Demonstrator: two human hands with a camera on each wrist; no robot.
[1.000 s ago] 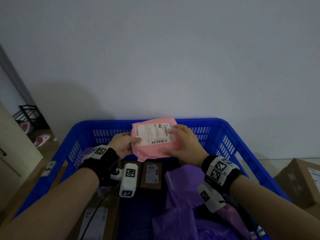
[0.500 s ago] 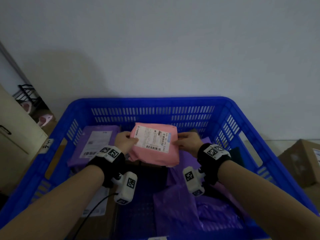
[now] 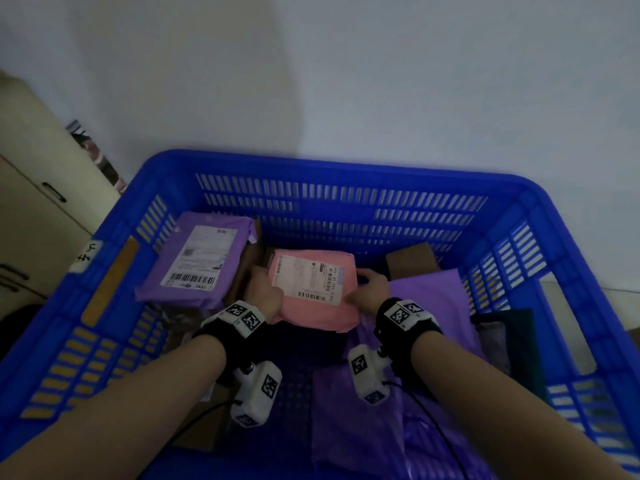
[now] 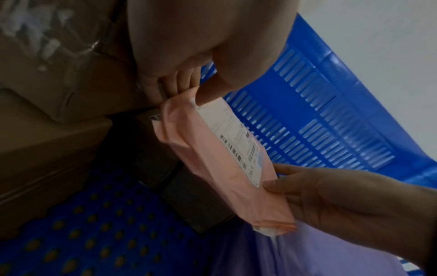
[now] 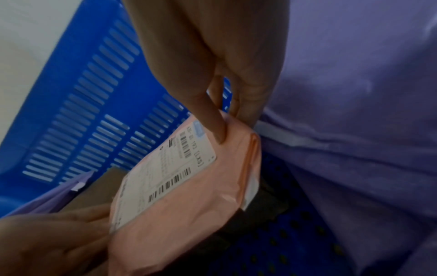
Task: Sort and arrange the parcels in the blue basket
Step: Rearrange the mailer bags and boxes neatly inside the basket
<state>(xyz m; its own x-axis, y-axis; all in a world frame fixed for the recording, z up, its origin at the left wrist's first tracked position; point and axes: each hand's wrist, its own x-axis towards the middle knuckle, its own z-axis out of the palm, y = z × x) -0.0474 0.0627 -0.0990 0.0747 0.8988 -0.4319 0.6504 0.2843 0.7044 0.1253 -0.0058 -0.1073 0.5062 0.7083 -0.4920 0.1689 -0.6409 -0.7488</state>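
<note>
- Holding the pink parcel (image 3: pixel 313 292) by its two short ends, we have it low inside the blue basket (image 3: pixel 332 168), near the middle of the far wall, label facing up.
- Our left hand (image 3: pixel 265 296) pinches the left end, thumb on top and fingers curled beneath; our right hand (image 3: pixel 369 289) grasps the right end the same way, thumb pressed beside the label.
- The parcel hangs over dark brown boxes (image 4: pixel 189 201) on the basket floor; whether it already touches them we cannot tell.
- A purple parcel (image 3: pixel 199 261) lies in the far left corner on a brown box, and loose purple bags (image 3: pixel 436 306) fill the right side.
- What could go wrong, in our judgement:
  - the soft wrapper may sag or fold if one hand lets go first, leaving the parcel crooked;
  - set on the uneven boxes, it could tilt and slide into the gap beside them;
  - the slippery purple bags at the right edge could creep under it and hide the label.
</note>
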